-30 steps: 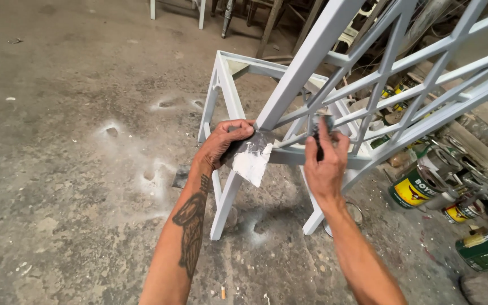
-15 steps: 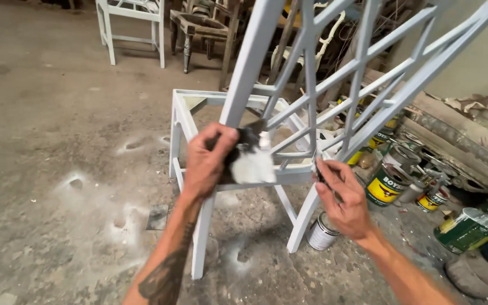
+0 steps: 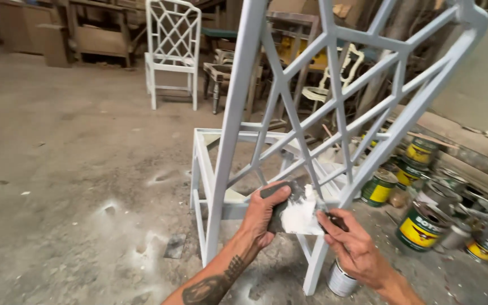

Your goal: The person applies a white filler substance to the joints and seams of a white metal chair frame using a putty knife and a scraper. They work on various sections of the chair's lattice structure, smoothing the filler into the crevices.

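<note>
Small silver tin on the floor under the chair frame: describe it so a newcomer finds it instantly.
Start at the big white lattice chair frame tilted in the foreground. Follow its near right leg to the concrete floor; the small silver tin stands beside it, below the right hand. Unlike the yellow-labelled paint cans by the wall, it is plain metal.

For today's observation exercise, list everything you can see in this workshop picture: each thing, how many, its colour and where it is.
Lattice-back chair frame: one, white, centre foreground.
Filler-smeared flat board: one, dark with white paste, in the left hand.
Finished chair: one, white, background left.
Paint cans: several, mostly yellow-labelled, floor at right.
Small tin: one, silver, floor under the frame.
Floor: grey concrete, white-spattered.
Left hand: grips the board.
Right hand: holds a small dark tool, mostly hidden.
</note>
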